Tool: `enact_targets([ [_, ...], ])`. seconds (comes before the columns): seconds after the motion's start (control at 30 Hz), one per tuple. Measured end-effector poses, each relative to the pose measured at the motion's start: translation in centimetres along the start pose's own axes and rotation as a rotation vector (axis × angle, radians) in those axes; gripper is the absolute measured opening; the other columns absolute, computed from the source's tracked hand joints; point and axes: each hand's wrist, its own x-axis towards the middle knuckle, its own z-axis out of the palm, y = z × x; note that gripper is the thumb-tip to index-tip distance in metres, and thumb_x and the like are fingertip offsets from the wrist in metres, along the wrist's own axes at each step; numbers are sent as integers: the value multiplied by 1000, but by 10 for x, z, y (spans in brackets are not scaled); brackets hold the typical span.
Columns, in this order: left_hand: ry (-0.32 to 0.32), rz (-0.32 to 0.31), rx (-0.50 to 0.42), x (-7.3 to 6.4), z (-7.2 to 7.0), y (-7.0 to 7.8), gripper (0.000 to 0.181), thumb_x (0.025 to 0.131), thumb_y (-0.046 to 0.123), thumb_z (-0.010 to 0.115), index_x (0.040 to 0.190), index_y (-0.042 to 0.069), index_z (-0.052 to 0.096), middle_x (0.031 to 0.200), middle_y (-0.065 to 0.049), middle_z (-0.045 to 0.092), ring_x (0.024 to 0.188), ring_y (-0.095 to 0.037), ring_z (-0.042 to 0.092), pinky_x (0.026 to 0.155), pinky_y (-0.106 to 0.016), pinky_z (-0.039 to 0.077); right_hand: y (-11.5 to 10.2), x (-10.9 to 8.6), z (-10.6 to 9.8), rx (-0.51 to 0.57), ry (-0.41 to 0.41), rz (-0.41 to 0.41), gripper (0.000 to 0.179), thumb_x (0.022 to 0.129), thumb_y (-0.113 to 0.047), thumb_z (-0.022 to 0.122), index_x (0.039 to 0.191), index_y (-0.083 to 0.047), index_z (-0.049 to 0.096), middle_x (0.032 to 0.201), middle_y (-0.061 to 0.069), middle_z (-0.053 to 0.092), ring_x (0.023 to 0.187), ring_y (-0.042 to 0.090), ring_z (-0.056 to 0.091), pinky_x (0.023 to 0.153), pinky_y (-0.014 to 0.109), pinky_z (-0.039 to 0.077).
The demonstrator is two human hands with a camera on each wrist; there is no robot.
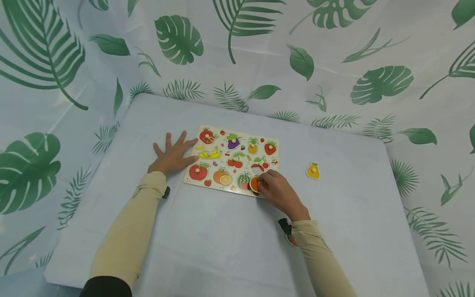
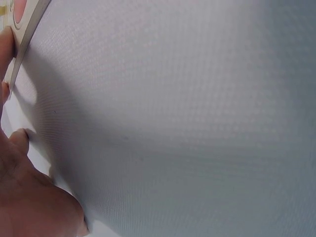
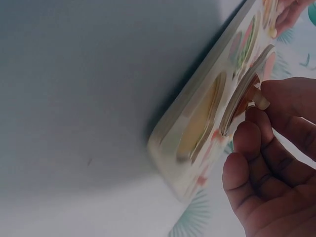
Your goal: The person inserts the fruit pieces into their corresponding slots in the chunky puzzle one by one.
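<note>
My right hand [image 1: 279,190] pinches the small knob of an orange-coloured fruit puzzle piece [image 1: 254,184]. In the right wrist view the puzzle piece [image 3: 242,101] is tilted, held just off the board's surface beside a pale piece-shaped recess [image 3: 202,123] near one corner. The fruit puzzle board [image 1: 222,140] lies flat, with knobbed pieces such as grapes, bananas and an apple in it. With fingers spread, my left hand [image 1: 173,155] touches the board's left edge. In the left wrist view part of that hand [image 2: 29,197] shows next to the board's edge [image 2: 24,47].
A yellow pear piece [image 1: 313,170] lies on the white-covered table [image 1: 208,243] to the right of the board. Partly hidden by my right wrist is a red and green piece [image 1: 292,240]. Leaf-patterned cloth [image 1: 259,53] hangs behind the table.
</note>
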Motion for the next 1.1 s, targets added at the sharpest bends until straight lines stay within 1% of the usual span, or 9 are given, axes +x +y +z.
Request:
enact_targets([
  [0.23, 4, 7, -17, -3, -1, 1, 79, 105, 54, 60, 172, 29, 26, 180, -8, -9, 154, -45, -34, 110, -78, -26, -14, 14, 11, -2, -36, 1, 10, 96, -2, 76, 106, 0, 75, 99, 6, 67, 87, 20, 59, 78, 36, 57],
  [0.33, 3, 10, -18, -4, -1, 3, 79, 105, 54, 60, 172, 29, 26, 180, -8, -9, 154, -45, -34, 110, -78, -26, -22, 23, 15, -6, -47, -15, 10, 97, -2, 75, 106, 0, 75, 98, 6, 66, 87, 20, 58, 79, 36, 57],
  [0.5, 15, 16, -22, -4, -2, 3, 79, 105, 54, 60, 172, 28, 28, 180, -9, -8, 154, -46, -33, 110, -78, -25, -33, 38, 24, 5, -38, -76, 8, 96, -1, 75, 104, -1, 76, 94, 6, 67, 85, 21, 59, 78, 36, 56],
  [0.57, 13, 16, -16, -3, -1, 2, 79, 105, 55, 60, 172, 29, 27, 180, -9, -8, 154, -46, -33, 110, -78, -25, -37, 43, 28, 12, -43, -90, 7, 96, -1, 76, 103, -1, 76, 95, 6, 66, 84, 21, 59, 77, 35, 56],
  [0.73, 9, 16, -15, -3, 3, -2, 79, 105, 56, 60, 172, 31, 27, 180, -6, -9, 155, -45, -33, 110, -78, -26, -47, 53, 37, 13, -65, -91, 7, 96, -3, 76, 103, -1, 75, 94, 5, 64, 82, 19, 55, 74, 33, 54],
  [0.87, 23, 20, -16, -3, 4, -4, 78, 104, 56, 61, 172, 32, 29, 180, -6, -7, 155, -45, -32, 110, -78, -26, -53, 61, 44, 15, -68, -108, 7, 97, -3, 75, 104, -1, 75, 93, 5, 62, 82, 19, 54, 74, 34, 53],
  [1.1, 38, 19, -13, -3, 1, -3, 78, 104, 56, 62, 171, 31, 31, 180, -7, -4, 156, -46, -30, 111, -79, -23, -62, 73, 53, -10, -68, -127, 8, 98, -3, 76, 105, -1, 74, 90, 4, 58, 82, 20, 52, 75, 36, 50],
])
